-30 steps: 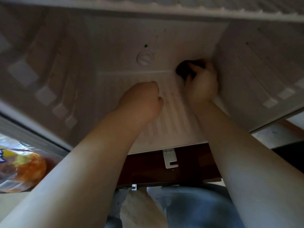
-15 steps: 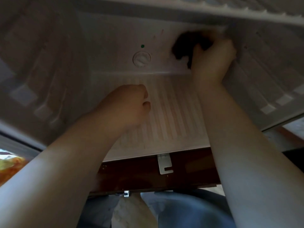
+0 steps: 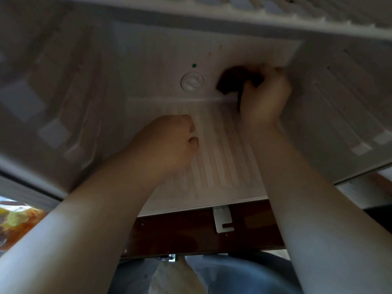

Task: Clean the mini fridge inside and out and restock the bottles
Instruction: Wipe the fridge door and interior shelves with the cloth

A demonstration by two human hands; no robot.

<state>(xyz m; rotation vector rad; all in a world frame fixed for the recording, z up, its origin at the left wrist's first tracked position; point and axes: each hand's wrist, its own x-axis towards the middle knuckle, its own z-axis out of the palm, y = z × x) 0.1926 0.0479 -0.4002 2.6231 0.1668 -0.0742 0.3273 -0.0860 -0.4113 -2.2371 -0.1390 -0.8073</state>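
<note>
Dark cloth (image 3: 235, 81) back down the rear wall

Right grip (image 3: 265, 98) clamps the cloth, now just right of the dial (image 3: 192, 81) on the mini fridge (image 3: 63, 102) rear wall (image 3: 148, 60). Half a second ago it was up in the top right corner. Looks like up-down wipe passes, interior clean mid-way. Left grip (image 3: 169, 143) curled, holding nothing, resting on the ribbed floor (image 3: 222, 166). Shelf (image 3: 254, 15) close overhead, right wall (image 3: 339, 102) near, left side open. No bottles in view.

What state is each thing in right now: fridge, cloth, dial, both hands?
White mini fridge: open, brownish streaks on its ribbed floor.
Dark bunched cloth: pressed to the back wall, right of the dial.
Round white dial: on the back wall, setting unreadable.
Right hand: grips the cloth.
Left hand: fingers curled, holding nothing visible, over the floor.
</note>
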